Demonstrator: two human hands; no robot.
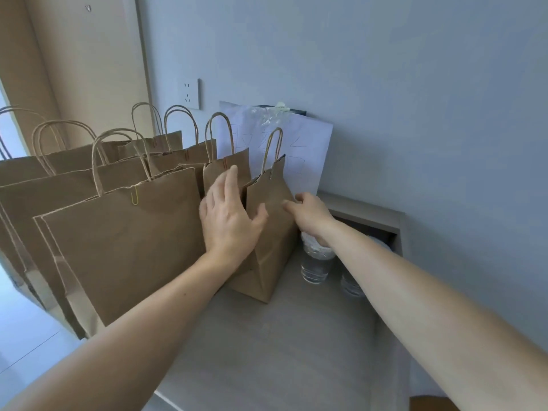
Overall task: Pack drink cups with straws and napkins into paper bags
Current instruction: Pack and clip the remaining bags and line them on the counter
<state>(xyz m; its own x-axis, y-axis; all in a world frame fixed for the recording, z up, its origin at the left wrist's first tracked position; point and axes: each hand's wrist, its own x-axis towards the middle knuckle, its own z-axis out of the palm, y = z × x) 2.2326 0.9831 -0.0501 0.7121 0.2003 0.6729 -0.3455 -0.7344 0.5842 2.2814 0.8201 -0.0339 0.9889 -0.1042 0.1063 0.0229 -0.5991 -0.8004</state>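
Bag, small [268,232], frame centre: left hand [226,215] spread flat, right hand [310,210] apparently loosely curled, both steadying sides.

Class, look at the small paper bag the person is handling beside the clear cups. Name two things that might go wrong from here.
1. The small bag is tilted between the left hand and right hand; it may tip over.
2. The clear cups stand right under the right forearm, close beside the bag; a sideways shift might knock them over.
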